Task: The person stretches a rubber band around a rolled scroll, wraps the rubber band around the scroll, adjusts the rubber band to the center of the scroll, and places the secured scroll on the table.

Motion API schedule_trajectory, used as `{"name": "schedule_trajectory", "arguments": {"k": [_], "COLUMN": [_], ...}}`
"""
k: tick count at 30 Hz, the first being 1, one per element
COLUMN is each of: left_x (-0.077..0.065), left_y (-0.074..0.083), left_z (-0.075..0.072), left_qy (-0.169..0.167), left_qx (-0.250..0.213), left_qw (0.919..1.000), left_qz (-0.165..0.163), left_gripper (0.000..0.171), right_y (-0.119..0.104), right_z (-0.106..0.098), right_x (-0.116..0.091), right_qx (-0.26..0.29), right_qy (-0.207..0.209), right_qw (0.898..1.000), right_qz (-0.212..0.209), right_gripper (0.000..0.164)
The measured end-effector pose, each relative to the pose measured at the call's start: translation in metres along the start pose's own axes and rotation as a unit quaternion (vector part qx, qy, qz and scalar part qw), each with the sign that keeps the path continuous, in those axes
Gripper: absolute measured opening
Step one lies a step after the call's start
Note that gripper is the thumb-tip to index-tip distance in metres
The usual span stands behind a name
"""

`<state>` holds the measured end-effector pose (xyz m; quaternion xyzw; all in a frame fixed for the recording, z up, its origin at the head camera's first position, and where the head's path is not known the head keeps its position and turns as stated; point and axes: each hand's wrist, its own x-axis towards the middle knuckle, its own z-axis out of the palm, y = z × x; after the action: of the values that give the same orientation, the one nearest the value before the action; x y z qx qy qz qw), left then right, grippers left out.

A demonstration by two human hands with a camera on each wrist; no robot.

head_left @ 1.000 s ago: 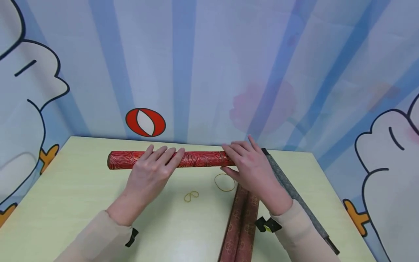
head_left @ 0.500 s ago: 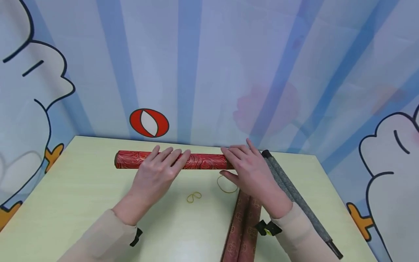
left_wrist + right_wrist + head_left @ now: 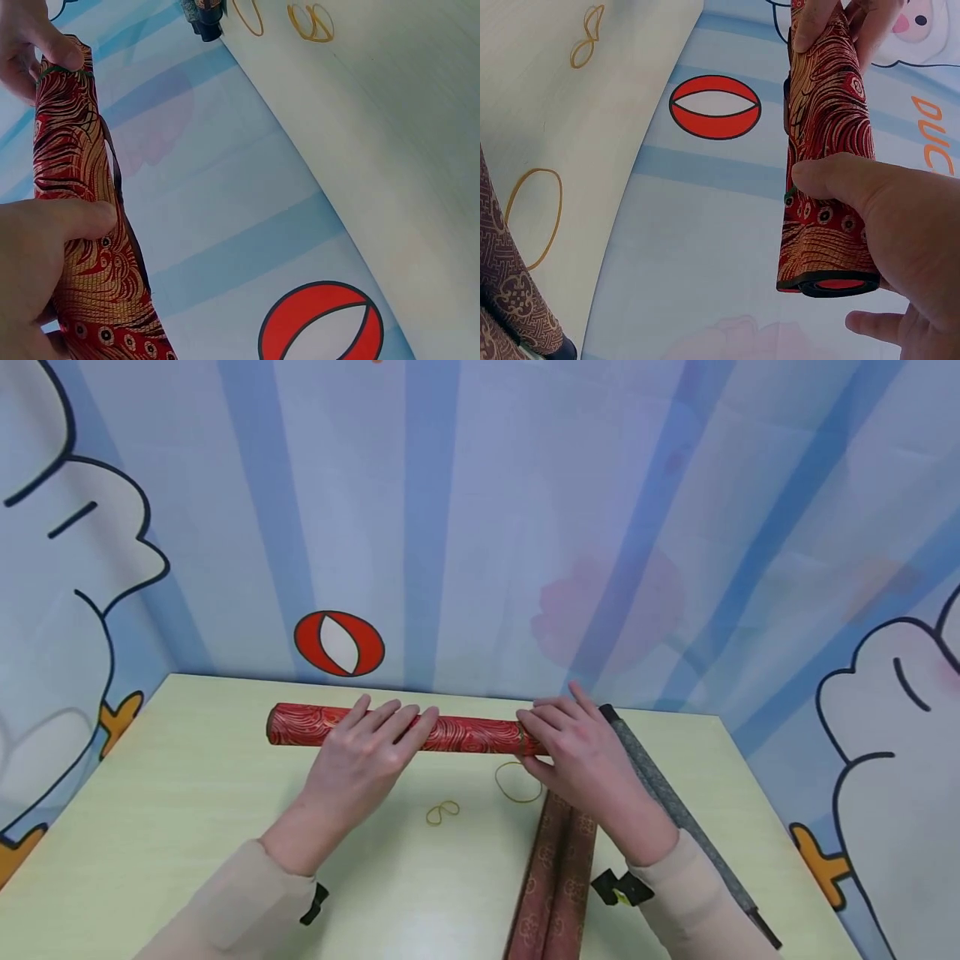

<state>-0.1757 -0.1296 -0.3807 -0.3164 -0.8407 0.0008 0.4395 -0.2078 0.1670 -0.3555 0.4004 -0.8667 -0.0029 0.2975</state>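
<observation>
A rolled-up red mat (image 3: 480, 735) with a gold swirling pattern is raised crosswise in the head view, near the back edge of the table. My left hand (image 3: 356, 756) grips it left of its middle, thumb on the near side. Round its right end my right hand (image 3: 581, 760) closes, with thumb and fingers on opposite sides. A thin green band (image 3: 49, 70) circles the roll beside the right thumb in the left wrist view. The right wrist view shows coiled layers with black edging at the roll's end (image 3: 840, 283).
On the pale table (image 3: 187, 827) lie a twisted yellow rubber band (image 3: 441, 810) and a round yellow rubber band (image 3: 517, 802). Two brown patterned rolls (image 3: 570, 877) lie side by side under the right forearm, with a grey roll (image 3: 690, 814) to their right.
The right end of the roll has dipped slightly, and the right hand has shifted a little right and down with it. The left hand keeps its grip.
</observation>
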Motion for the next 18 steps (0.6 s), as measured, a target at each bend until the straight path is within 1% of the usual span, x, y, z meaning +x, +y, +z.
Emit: {"name": "schedule_trajectory", "arguments": {"k": [4,6,10,13,16,18], "left_x": [0.0017,0.0040,0.0086,0.0087,0.0068,0.0058], "left_y": [0.0022,0.0032,0.0028,0.0013,0.0013,0.0021], "left_z": [0.0020,0.0017,0.0000,0.0003,0.0015,0.0025], "left_qy": [-0.002,-0.003,-0.006,-0.010,-0.014,-0.014], "left_qx": [-0.005,-0.004,0.001,0.000,-0.004,-0.006], "left_qw": [1.0000,1.0000,1.0000,1.0000,0.9999,0.9999], "left_qz": [0.002,0.003,0.001,-0.001,0.002,0.004], "left_gripper": [0.054,0.053,0.051,0.053,0.055,0.054], "right_y": [-0.0026,-0.0042,-0.0043,-0.0006,0.0020,0.0018], "right_z": [0.0010,0.0009,-0.0036,-0.0071,-0.0063,-0.0042], "right_x": [0.0023,0.0036,0.0039,0.0010,-0.0018,-0.0025], "right_qx": [0.006,0.008,-0.003,-0.023,-0.032,-0.030], "right_qy": [0.002,0.000,-0.014,-0.023,-0.023,-0.023], "right_qw": [1.000,1.000,1.000,0.999,0.998,0.999], "right_qz": [-0.007,-0.004,0.023,0.041,0.039,0.028], "right_gripper": [0.058,0.059,0.065,0.066,0.061,0.056]}}
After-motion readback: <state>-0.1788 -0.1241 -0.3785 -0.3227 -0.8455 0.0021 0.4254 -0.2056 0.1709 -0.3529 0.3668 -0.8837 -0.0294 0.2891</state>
